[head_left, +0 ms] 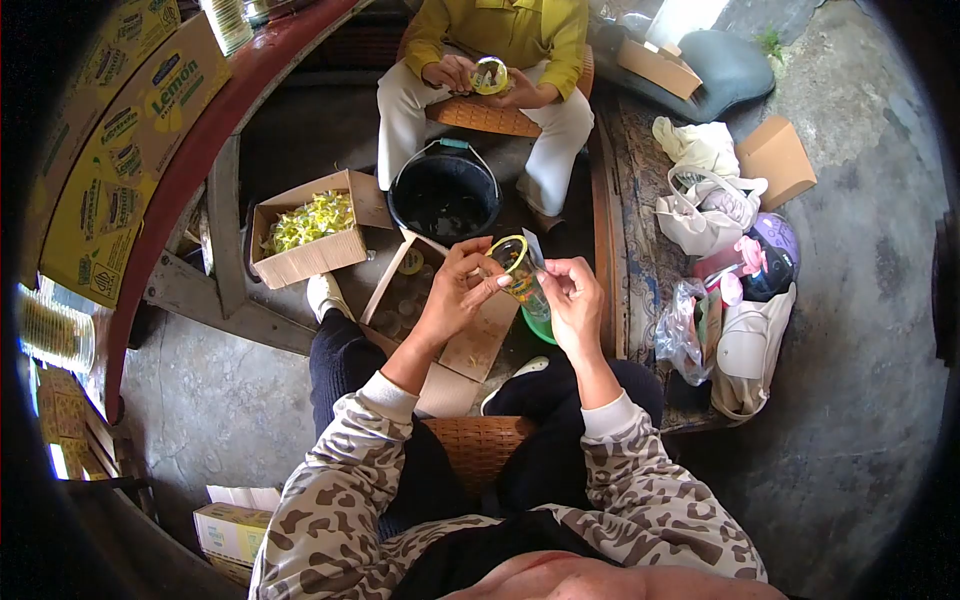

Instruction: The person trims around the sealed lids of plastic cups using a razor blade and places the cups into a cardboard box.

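In front of my lap I hold a clear plastic cup (524,287) with a yellow rim and coloured print, tilted. My left hand (458,298) is closed on it, fingers pinching the rim. My right hand (573,308) is closed at its other side. A small pale flat piece (534,247) sticks up by the right fingertips; whether it is pinched there or fixed to the cup I cannot tell. Below the hands stands an open cardboard box (478,350) with round clear pieces inside. Part of a green container (538,325) shows beneath the cup.
Opposite sits a person in a yellow top (500,30), handling another cup (490,76). Between us are a black bucket (444,205) and a carton (310,258) of yellow wrappers. Lemon cartons (130,165) and stacked cups (58,332) line the left; bags (752,350) lie right.
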Available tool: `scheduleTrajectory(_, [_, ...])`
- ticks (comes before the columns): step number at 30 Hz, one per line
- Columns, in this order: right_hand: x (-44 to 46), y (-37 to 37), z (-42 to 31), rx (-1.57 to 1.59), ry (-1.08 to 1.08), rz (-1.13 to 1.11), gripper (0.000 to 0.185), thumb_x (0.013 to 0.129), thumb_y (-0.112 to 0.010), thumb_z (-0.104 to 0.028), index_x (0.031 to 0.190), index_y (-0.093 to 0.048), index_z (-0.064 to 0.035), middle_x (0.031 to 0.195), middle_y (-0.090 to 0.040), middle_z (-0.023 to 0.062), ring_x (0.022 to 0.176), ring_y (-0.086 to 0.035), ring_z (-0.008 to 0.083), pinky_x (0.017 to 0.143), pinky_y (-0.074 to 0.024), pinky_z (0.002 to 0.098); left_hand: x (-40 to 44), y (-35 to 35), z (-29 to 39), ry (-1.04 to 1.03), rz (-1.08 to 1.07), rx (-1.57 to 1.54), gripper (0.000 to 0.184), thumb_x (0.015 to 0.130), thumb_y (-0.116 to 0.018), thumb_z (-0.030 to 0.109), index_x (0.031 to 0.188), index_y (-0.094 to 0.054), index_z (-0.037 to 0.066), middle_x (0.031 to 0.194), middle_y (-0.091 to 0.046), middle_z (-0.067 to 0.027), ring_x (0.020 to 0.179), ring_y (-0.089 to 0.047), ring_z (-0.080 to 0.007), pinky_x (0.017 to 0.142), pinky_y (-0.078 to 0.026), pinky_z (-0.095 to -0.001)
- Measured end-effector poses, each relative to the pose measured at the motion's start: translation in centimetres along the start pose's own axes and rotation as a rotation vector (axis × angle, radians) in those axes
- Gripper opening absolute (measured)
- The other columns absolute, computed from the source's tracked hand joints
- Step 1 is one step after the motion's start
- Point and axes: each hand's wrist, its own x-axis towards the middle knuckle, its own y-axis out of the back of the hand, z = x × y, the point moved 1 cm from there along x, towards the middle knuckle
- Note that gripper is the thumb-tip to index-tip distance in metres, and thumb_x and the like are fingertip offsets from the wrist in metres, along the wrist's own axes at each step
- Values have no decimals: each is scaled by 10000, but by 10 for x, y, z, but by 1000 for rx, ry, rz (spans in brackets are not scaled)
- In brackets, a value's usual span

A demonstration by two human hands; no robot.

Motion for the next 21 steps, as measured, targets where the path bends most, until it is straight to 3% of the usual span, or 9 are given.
scheduleTrajectory(3, [0,1,-4,-42,39,3,126,842,-697,59,946,-653,4,874,-634,76,731,-639,142,639,-506,264,0,0,0,23,-38,-10,242,895,-733,135,1083,-630,21,1381,-440,-141,1304,-473,-251,1044,-473,-372])
scheduleTrajectory(8, [0,0,-7,-66,63,-7,129,836,-697,66,938,-654,0,858,-626,75,699,-635,145,616,-501,266,2,0,2,97,-44,-40,624,815,-815,131,1324,-475,9,1345,-485,-143,1239,-540,-239,1025,-488,-373])
scheduleTrajectory(15, [0,-1,-23,-77,136,57,138,823,-697,83,922,-652,-1,829,-606,72,672,-629,138,591,-500,265,1,-1,20,-89,91,429,746,717,-884,203,1334,-519,-4,1247,-545,-139,1134,-593,-235,960,-514,-346])
scheduleTrajectory(17, [-1,-2,-27,-88,165,59,147,816,-697,90,919,-652,-4,824,-602,73,671,-627,142,588,-500,266,2,0,13,-149,160,428,754,663,-907,244,1287,-565,-4,1188,-550,-150,990,-627,-242,840,-556,-335])
scheduleTrajectory(21, [-4,-5,-27,-129,227,45,172,791,-703,97,909,-650,-15,809,-588,76,661,-613,163,581,-494,276,1,-1,20,-43,144,403,747,675,-898,238,1297,-567,-11,1221,-560,-147,1075,-608,-235,926,-512,-347])
